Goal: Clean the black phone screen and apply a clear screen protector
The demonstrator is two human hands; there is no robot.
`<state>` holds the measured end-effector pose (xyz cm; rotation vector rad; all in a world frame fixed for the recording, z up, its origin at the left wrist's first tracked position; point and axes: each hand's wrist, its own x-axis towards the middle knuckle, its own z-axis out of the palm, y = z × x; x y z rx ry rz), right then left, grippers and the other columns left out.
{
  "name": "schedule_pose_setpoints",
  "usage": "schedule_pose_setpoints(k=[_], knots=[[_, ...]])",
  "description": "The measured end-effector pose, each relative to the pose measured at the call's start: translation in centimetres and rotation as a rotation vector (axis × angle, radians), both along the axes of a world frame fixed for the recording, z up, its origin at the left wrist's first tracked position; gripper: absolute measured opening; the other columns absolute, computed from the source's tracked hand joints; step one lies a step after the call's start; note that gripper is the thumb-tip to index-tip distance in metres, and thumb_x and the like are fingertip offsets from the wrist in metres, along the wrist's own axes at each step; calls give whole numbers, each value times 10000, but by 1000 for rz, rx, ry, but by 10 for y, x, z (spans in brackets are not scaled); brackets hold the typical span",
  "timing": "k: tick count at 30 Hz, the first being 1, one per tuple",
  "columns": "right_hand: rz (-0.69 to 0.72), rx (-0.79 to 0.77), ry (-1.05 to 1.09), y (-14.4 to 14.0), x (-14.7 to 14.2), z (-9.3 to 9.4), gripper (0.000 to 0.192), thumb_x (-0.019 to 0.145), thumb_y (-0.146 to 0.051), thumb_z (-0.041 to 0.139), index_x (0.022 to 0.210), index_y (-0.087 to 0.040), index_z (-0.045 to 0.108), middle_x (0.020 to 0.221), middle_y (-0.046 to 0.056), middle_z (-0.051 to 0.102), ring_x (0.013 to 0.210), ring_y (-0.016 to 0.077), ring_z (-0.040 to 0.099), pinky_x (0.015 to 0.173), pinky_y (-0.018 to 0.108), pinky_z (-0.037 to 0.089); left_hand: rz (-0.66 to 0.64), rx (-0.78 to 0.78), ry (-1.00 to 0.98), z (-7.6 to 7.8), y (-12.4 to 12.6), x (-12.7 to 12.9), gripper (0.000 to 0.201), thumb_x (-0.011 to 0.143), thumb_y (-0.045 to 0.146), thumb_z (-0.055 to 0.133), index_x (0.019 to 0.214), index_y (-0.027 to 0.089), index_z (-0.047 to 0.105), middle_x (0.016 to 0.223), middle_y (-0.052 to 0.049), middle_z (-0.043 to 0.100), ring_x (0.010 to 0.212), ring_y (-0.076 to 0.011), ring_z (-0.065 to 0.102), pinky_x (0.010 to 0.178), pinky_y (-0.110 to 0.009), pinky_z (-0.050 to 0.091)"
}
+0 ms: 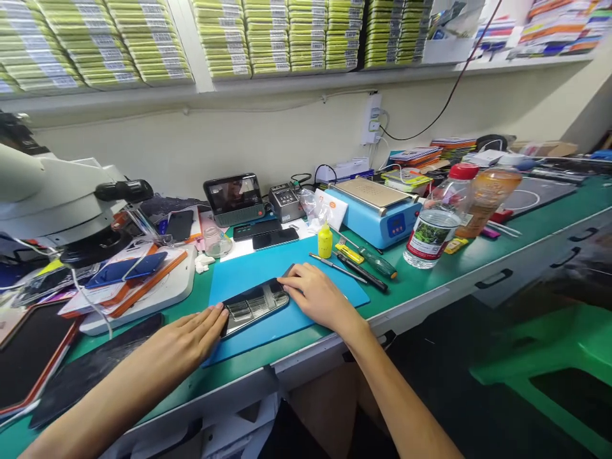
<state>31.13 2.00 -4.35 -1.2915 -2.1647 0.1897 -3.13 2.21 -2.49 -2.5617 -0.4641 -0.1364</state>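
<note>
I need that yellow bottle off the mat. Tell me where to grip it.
Grip the yellow bottle around its round body, coming from the front. It stands upright at the blue mat's far edge, with the screwdriver lying just to its right.

A microscope (52, 197) stands at the left of the green desk (430, 280). A yellow bottle (325, 240) sits near a blue heating plate (377, 210), with two drink bottles (437, 223) beside it (one red-capped). Stacked yellow-green boxes (268, 35) fill the shelf above.

labels and displays blurred, no text readable
</note>
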Motion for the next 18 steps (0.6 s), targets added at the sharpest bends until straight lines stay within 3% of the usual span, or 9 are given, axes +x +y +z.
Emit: schedule_pose_setpoints(k=[6, 10, 18], knots=[[16, 6, 15, 2, -1, 0, 310, 1085, -200, 561, 1283, -241, 795, 1121, 81, 729, 1060, 256, 656, 974, 451, 570, 81, 65, 144, 6, -8, 11, 675, 841, -125, 388, 1395, 83, 712, 1455, -206, 699, 1270, -304, 753, 1007, -376, 667], [32, 14, 32, 5, -2, -2, 312, 1085, -204, 554, 1281, -231, 796, 1112, 87, 727, 1063, 261, 656, 982, 457, 566, 58, 129, 197, 11, -11, 18, 612, 856, -122, 390, 1353, 14, 719, 1399, -252, 719, 1221, -333, 775, 966, -397, 689], [15, 20, 18, 5, -2, -4, 308, 1086, -197, 567, 1292, -240, 792, 1113, 75, 737, 1065, 254, 659, 988, 451, 564, 44, 149, 88, -3, -7, 8, 542, 934, -79, 390, 1364, 31, 701, 1423, -241, 713, 1232, -309, 775, 995, -398, 668]])
